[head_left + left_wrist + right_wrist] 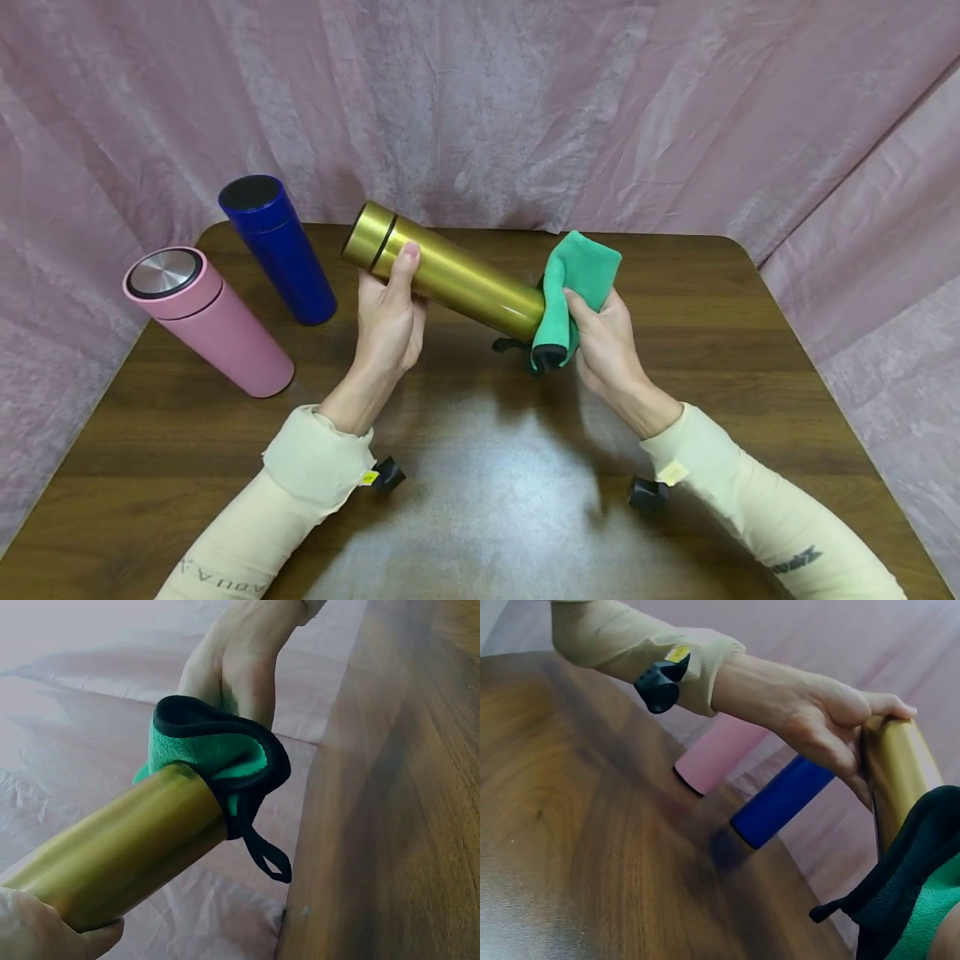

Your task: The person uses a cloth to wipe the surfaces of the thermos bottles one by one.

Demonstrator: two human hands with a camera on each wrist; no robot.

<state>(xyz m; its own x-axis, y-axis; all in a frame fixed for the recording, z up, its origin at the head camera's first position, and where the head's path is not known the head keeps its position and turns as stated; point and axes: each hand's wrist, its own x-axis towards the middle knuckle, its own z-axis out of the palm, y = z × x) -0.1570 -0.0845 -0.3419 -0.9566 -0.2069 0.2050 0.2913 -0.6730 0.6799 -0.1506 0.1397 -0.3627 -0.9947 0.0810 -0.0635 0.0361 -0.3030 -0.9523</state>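
Left hand is gripping a gold bottle tilted over the table, and right hand is pinching a green cloth against its 4 o'clock end. Blue bottle's standing around 9 o'clock from it, btw.

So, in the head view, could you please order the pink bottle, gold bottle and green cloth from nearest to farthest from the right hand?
1. Green cloth: in the right hand.
2. Gold bottle: just left, against cloth.
3. Pink bottle: at far left.
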